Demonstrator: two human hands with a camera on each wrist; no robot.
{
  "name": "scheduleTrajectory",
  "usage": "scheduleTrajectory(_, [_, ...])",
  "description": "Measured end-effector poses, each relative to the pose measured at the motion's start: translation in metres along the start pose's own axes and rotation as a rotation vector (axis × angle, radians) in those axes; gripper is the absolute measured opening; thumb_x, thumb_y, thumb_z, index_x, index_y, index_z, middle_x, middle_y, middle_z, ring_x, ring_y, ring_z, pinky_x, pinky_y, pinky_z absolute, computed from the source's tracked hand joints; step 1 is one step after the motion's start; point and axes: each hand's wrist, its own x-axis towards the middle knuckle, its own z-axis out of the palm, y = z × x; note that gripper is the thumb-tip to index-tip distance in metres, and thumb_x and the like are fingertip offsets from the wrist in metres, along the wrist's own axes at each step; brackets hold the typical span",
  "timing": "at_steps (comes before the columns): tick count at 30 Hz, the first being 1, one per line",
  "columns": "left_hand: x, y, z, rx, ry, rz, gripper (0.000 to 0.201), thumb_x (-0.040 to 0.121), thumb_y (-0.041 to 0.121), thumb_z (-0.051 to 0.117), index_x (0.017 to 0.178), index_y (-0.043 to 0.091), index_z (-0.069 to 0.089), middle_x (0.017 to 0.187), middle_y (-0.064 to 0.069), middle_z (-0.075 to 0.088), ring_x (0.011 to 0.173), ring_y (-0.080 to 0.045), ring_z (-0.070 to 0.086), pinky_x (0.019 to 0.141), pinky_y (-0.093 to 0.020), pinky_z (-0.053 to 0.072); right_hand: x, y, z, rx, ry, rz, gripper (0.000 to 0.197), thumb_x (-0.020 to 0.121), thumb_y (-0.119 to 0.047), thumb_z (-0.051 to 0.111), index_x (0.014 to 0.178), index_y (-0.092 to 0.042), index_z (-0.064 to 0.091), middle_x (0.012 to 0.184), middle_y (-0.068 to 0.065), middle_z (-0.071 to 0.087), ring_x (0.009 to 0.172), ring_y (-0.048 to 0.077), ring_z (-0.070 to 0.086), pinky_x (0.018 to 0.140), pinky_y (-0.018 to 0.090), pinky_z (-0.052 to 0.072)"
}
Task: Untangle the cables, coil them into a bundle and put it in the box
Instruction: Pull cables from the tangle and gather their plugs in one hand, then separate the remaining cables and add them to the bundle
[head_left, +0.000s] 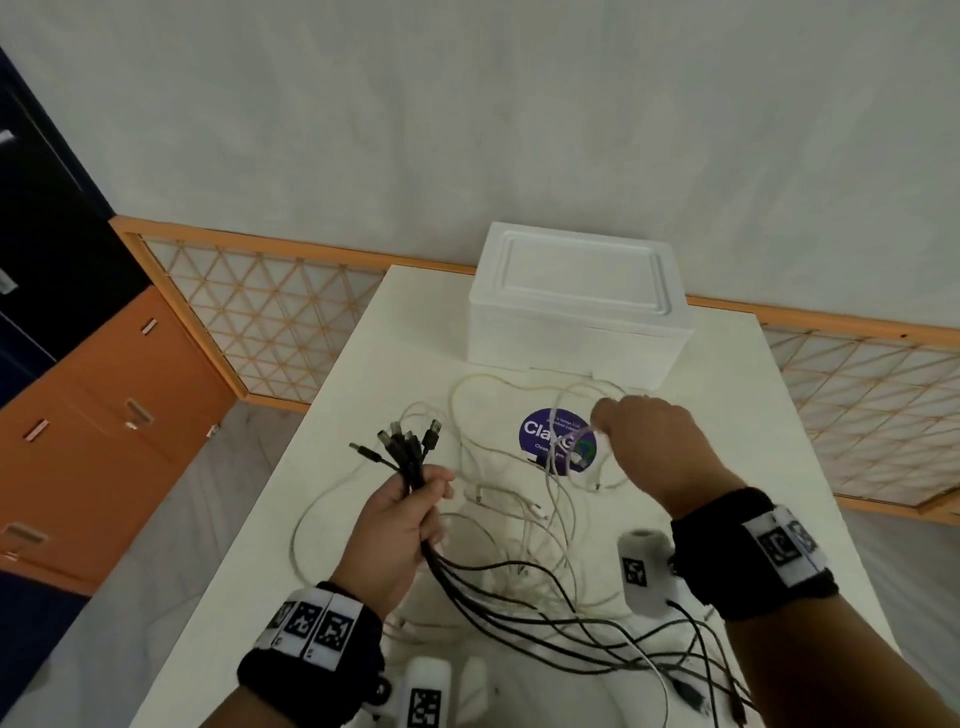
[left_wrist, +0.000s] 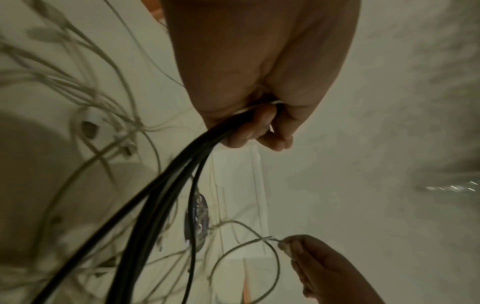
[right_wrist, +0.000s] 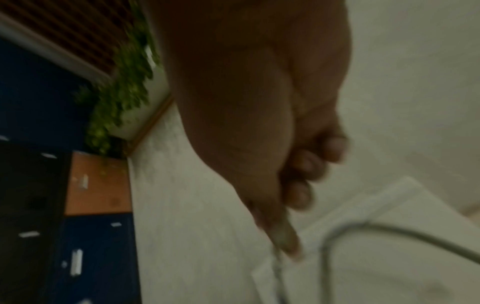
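Note:
My left hand (head_left: 410, 506) grips a bunch of black cables (head_left: 519, 603) near their plug ends (head_left: 402, 441), which fan out above the fist; the left wrist view shows the black cables (left_wrist: 166, 185) trailing down from my curled fingers (left_wrist: 259, 127). My right hand (head_left: 639, 441) is raised over the table and pinches a white cable (head_left: 563, 457), also seen as a thin white cable (left_wrist: 249, 242) pinched by my right hand (left_wrist: 309, 259). More white cables (head_left: 498, 519) lie tangled on the white table (head_left: 363, 364). A white foam box (head_left: 576, 306) with its lid on stands at the far edge.
A round purple sticker (head_left: 540, 436) lies on the table under the white cables. Orange and dark blue cabinets (head_left: 104, 395) stand at the left. A lattice screen (head_left: 270, 322) runs behind the table. The black cables trail off toward the table's near right corner (head_left: 727, 691).

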Motion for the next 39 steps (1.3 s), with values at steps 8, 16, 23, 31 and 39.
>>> scheduleTrajectory(8, [-0.015,0.017,0.048,0.238,-0.216,0.121,0.016,0.092,0.007,0.058,0.086,0.019,0.067,0.065,0.005,0.061,0.05,-0.009,0.035,0.05,-0.022,0.03,-0.049,-0.071,-0.075,0.823,0.019,-0.192,0.009,0.087,-0.029,0.064,0.085,-0.024,0.056,0.066,-0.007,0.061,0.06,0.004,0.053,0.062,0.022,0.043])
scheduleTrajectory(16, [-0.025,0.027,0.043,-0.031,-0.218,0.085,0.027,0.094,0.031,0.05,0.075,0.011,0.051,0.05,0.003,0.04,0.039,-0.008,0.025,0.046,-0.026,0.025,-0.069,-0.101,-0.028,1.153,-0.2,-0.122,0.038,0.091,-0.045,0.054,0.115,-0.016,0.051,0.086,0.004,0.071,0.078,0.018,0.067,0.081,0.034,0.052])
scheduleTrajectory(23, [-0.019,0.024,-0.008,-0.233,0.01,-0.001,0.034,0.101,0.032,0.04,0.069,0.019,0.039,0.046,0.007,0.031,0.037,-0.007,0.025,0.038,-0.02,0.027,-0.09,-0.065,-0.021,0.454,0.101,-0.115,0.029,0.088,-0.047,0.056,0.081,-0.02,0.065,0.078,-0.002,0.067,0.075,0.018,0.061,0.068,0.029,0.041])
scheduleTrajectory(31, [-0.021,0.015,-0.043,-0.452,0.192,-0.053,0.035,0.101,0.032,0.04,0.07,0.016,0.046,0.044,0.004,0.036,0.068,-0.013,0.06,0.077,-0.031,0.053,-0.101,-0.024,-0.05,0.55,0.161,0.008,0.013,0.087,-0.034,0.063,0.083,-0.024,0.071,0.08,-0.006,0.065,0.077,0.012,0.058,0.072,0.03,0.047])
scheduleTrajectory(39, [-0.035,0.024,-0.009,-0.058,0.002,0.037,0.024,0.097,0.025,0.05,0.076,0.014,0.049,0.052,0.003,0.044,0.034,-0.006,0.023,0.034,-0.017,0.023,-0.085,-0.063,-0.042,0.362,0.047,-0.181,0.027,0.091,-0.038,0.055,0.097,-0.016,0.07,0.095,0.002,0.066,0.093,0.02,0.059,0.075,0.03,0.041])
